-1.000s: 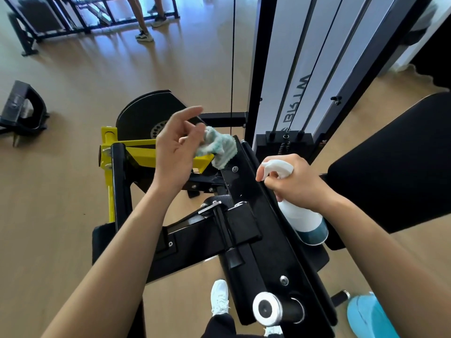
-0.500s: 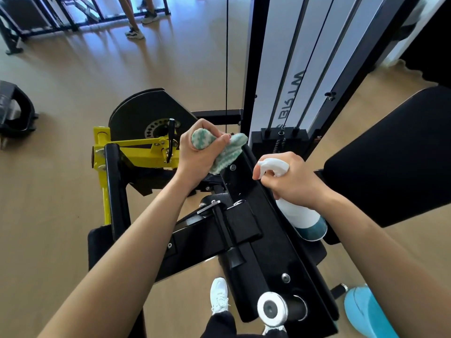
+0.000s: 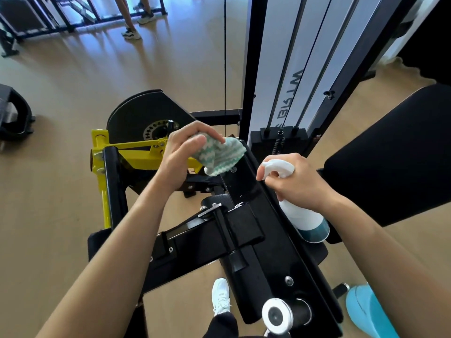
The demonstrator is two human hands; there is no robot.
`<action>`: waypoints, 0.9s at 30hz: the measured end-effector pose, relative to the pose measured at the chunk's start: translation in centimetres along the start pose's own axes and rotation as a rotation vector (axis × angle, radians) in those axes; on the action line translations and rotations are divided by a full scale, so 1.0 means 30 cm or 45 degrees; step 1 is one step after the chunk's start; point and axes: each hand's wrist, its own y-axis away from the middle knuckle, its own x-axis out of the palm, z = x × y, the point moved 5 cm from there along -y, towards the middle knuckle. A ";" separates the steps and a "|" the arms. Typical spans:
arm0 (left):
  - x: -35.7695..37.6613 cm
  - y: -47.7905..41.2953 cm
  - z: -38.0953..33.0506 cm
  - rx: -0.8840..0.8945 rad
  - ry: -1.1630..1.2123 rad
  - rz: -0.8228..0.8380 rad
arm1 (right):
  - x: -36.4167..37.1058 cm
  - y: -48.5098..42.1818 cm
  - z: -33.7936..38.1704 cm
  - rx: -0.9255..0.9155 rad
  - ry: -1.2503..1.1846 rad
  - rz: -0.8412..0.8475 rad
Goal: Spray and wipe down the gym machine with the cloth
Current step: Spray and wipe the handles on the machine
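Gripping a bunched green-and-white cloth (image 3: 218, 153) in the left hand (image 3: 181, 157), a person stood over a black gym machine (image 3: 266, 230) on a wood floor (image 3: 48, 191). The fingers (image 3: 195, 129) of that hand were curled over the top of the cloth, which hung at the far end of the machine's long black beam, just beside a yellow frame (image 3: 136, 152); whether the cloth touched the beam could not be told. The right hand (image 3: 296, 181) was wrapped around the neck of a white spray bottle (image 3: 301, 213), one finger on the trigger, nozzle aimed left across the beam toward the cloth. The bottle's base showed teal liquid and hung off the beam's right side, near a black pad (image 3: 390, 154). A white-capped peg (image 3: 277, 314) jutted from the near end of the machine, and the person's white shoe (image 3: 220, 296) showed beneath it. Another person's legs (image 3: 127, 15) stood far across the room.
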 end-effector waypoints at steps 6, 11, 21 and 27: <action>0.076 -0.016 0.147 -0.201 -0.026 0.091 | 0.002 0.002 0.011 0.001 0.024 -0.002; 0.127 -0.022 0.251 -0.315 -0.103 -0.114 | -0.001 -0.001 0.008 0.016 0.027 -0.003; 0.041 0.044 0.142 -0.187 -0.506 -0.389 | -0.022 0.007 0.004 0.013 0.006 -0.020; 0.011 0.089 -0.014 0.039 -0.438 -0.540 | -0.028 0.001 0.000 0.013 -0.008 -0.013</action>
